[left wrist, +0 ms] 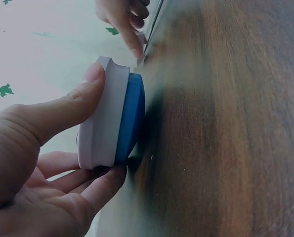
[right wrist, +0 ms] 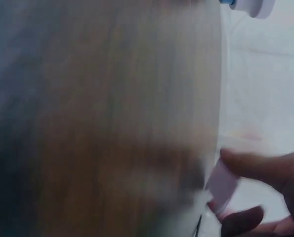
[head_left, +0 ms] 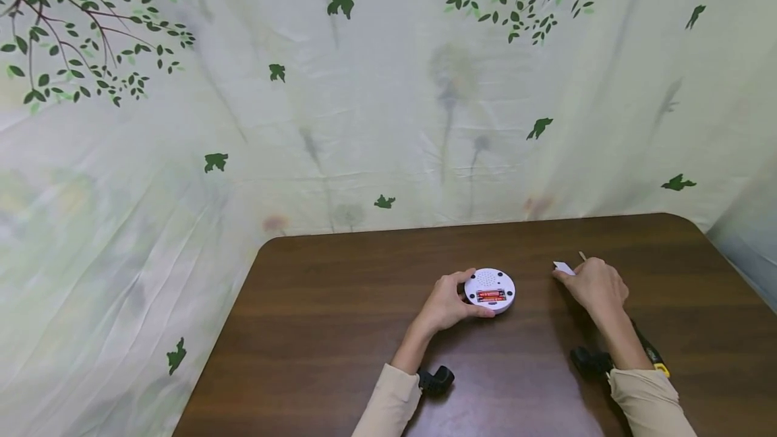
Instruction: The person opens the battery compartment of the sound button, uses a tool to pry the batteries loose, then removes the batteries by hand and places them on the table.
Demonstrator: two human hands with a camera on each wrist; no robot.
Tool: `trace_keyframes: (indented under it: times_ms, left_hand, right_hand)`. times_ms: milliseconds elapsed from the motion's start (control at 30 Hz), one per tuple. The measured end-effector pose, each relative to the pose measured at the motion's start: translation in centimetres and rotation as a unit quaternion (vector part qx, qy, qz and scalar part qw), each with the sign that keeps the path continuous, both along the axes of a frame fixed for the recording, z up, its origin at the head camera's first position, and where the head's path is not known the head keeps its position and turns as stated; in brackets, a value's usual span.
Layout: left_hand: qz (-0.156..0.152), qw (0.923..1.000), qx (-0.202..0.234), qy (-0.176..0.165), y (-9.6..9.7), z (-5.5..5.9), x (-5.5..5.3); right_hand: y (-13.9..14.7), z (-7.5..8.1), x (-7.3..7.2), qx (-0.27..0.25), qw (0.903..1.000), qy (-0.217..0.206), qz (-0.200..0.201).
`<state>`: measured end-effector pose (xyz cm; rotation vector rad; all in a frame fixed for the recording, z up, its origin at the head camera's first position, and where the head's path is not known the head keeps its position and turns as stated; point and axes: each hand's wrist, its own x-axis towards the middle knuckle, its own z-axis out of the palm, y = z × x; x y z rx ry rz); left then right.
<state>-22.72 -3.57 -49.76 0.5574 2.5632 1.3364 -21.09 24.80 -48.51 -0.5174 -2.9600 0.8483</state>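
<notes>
My left hand (head_left: 446, 302) grips a round battery-powered device (head_left: 483, 280) by its edge, thumb and fingers on opposite sides. Its white underside faces up, with a cluster of small holes, dark round spots and an uncovered battery bay holding red batteries (head_left: 491, 295). In the left wrist view the device's blue side (left wrist: 130, 118) faces the table. To the right, my right hand (head_left: 597, 285) pinches a small white battery cover (head_left: 563, 268) between thumb and fingers, close over the table. The device also shows at the top of the right wrist view.
A screwdriver lies by my right hand, its black and yellow handle (head_left: 654, 355) partly hidden by the forearm and its thin shaft (left wrist: 155, 22) running past the fingers. The brown wooden table (head_left: 340, 315) ends at a leaf-printed cloth (head_left: 388, 120).
</notes>
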Motion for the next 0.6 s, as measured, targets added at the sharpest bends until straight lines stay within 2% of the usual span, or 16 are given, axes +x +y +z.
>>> trace_keyframes:
  times_ms: [233,600]
  left_hand:
    - [-0.009,0.9998,-0.012,0.010,0.44,0.19,0.17]
    - [-0.012,0.9997,-0.019,0.010,0.50,-0.14,0.70]
  right_hand:
    - [0.50,-0.15,-0.34,0.003,0.9992,-0.006,-0.038]
    - [0.74,-0.76,-0.17,-0.006,0.9983,-0.005,-0.058]
